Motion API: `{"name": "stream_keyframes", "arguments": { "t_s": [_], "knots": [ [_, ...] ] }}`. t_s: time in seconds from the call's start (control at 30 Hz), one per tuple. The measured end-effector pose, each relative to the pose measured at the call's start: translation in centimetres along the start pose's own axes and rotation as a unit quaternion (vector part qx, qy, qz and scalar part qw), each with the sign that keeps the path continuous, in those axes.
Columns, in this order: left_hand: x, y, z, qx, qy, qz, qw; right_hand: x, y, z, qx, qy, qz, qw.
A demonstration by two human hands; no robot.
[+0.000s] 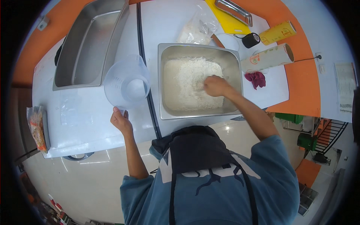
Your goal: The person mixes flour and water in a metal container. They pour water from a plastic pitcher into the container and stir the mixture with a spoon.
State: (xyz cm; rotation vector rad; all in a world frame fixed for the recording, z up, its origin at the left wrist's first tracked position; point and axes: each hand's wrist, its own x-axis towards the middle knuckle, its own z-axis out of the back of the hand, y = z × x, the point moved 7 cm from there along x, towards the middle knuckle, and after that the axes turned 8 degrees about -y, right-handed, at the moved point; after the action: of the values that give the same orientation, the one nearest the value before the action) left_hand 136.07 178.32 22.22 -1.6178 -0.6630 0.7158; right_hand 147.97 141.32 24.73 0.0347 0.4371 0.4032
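Note:
My left hand [121,119] grips the handle of a translucent plastic measuring jug [128,81], which is tilted over the white table left of a steel pan. The rectangular steel pan [162,84] stands before me with white flour [194,70] heaped in it and a paler beige, wet-looking layer along its left side. My right hand [215,85] is inside the pan at the flour, its fingers curled; whether flour is held in them is hidden.
A large, deep steel pan [90,50] is at the back left. Behind the near pan lie a clear plastic bag [197,31] of white contents and a yellow cutting board [230,21]. Film rolls [268,58], a black speaker [251,40] and a dark red cloth [255,80] are at the right.

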Motion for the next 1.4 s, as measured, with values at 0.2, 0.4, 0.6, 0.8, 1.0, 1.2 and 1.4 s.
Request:
{"name": "stream_keyframes", "arguments": {
  "t_s": [0.2,0.4,0.6,0.8,1.0,1.2,1.4],
  "knots": [
    [-0.4,-0.4,-0.2,-0.014,-0.031,0.027,0.999,-0.4,-3.6,2.0,-0.002,0.002,-0.140,0.990],
    [0.4,-0.3,-0.2,-0.015,0.020,0.002,1.000,3.3,-2.0,0.9,0.046,-0.045,-0.093,0.994],
    [0.4,0.5,-0.7,-0.032,0.003,0.010,0.999,0.3,-1.4,-1.1,0.043,-0.013,-0.045,0.998],
    [0.3,0.2,-0.2,-0.021,0.030,0.019,0.999,2.4,-3.6,1.4,0.033,-0.123,-0.129,0.984],
    [0.2,0.2,-1.2,-0.018,0.005,0.029,0.999,-4.4,2.5,-0.1,0.096,0.018,-0.074,0.992],
    [0.5,0.8,-0.6,-0.004,0.038,0.009,0.999,-7.9,-3.1,5.4,-0.009,-0.108,-0.263,0.959],
    [0.6,0.8,-1.1,-0.027,0.051,0.024,0.998,-3.0,-6.4,1.8,0.051,-0.190,-0.274,0.941]
  ]
}}
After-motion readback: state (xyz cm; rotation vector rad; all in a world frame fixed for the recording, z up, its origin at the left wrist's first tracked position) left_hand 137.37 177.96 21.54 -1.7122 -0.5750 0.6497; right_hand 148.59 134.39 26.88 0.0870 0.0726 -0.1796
